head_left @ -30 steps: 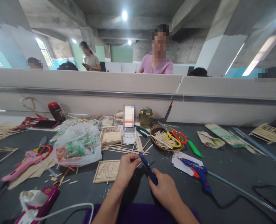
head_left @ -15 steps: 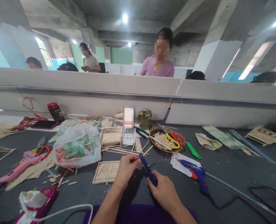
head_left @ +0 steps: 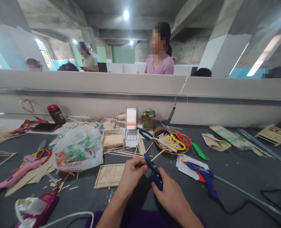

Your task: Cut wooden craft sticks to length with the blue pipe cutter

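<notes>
My right hand (head_left: 171, 193) is wrapped around a dark blue hand cutter (head_left: 152, 165), which looks like a pair of nippers. A thin wooden stick (head_left: 158, 155) sticks out to the right of the cutter's jaws. On the other side of the jaws, my left hand (head_left: 133, 173) is closed in a pinch, apparently on the same stick, though the fingers hide that end. Beside my left wrist lies a small wooden stick panel (head_left: 99, 183) with loose short sticks on top. Behind the hands is a wicker basket (head_left: 156, 148) of short sticks, with red-and-yellow scissors (head_left: 183, 141) resting over it.
A blue glue gun (head_left: 199, 171) lies at right on paper, near a green-handled knife (head_left: 199, 151). To the left are a plastic bag (head_left: 77, 152), a pink glue gun (head_left: 19, 171) and a purple power strip (head_left: 44, 205). A small wooden model (head_left: 113, 141) stands behind.
The cutter and my right hand have moved slightly right and turned more upright. A stick now shows projecting right from the jaws. Across the partition, the person in purple has turned sideways.
</notes>
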Action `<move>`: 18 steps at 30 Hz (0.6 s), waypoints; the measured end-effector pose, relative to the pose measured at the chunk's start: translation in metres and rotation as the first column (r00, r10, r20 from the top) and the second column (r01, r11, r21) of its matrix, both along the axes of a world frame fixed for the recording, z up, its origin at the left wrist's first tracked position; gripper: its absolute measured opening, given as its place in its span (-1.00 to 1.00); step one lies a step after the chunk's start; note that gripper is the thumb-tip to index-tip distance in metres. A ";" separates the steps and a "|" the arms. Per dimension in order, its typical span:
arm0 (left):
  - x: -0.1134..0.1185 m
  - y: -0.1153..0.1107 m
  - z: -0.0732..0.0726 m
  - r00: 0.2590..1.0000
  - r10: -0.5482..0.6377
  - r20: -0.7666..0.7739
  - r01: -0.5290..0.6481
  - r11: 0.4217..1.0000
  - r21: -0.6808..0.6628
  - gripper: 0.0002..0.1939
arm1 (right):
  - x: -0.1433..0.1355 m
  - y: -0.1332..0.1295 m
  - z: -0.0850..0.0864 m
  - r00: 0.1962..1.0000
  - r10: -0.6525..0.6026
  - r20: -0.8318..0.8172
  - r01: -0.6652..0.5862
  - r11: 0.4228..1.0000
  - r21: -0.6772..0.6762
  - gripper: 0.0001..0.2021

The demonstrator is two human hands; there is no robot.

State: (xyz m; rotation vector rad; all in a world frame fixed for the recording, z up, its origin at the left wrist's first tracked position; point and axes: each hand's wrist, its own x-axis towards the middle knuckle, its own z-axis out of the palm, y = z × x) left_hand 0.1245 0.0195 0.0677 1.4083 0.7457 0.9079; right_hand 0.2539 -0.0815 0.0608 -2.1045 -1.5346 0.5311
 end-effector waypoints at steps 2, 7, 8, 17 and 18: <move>-0.001 0.001 0.002 0.999 -0.029 0.032 0.029 0.999 0.018 -0.92 | 0.000 0.002 0.002 0.999 -0.020 0.042 0.017 0.997 0.075 -0.76; 0.000 0.003 0.001 0.997 -0.060 0.042 0.059 0.998 0.023 -0.88 | 0.000 0.006 -0.002 0.977 -0.098 0.187 0.061 0.978 0.198 -0.56; 0.000 0.003 0.000 0.997 -0.061 0.047 0.060 0.998 0.021 -0.88 | 0.000 0.005 -0.003 0.976 -0.105 0.189 0.065 0.976 0.210 -0.54; 0.004 -0.001 0.004 0.997 -0.049 0.062 0.044 0.995 0.084 -0.90 | 0.003 0.000 -0.008 0.989 -0.107 0.097 0.074 0.952 0.297 -0.56; 0.004 -0.001 0.005 0.997 -0.053 0.055 0.048 0.994 0.095 -0.90 | 0.003 0.000 -0.009 0.990 -0.105 0.089 0.073 0.949 0.306 -0.56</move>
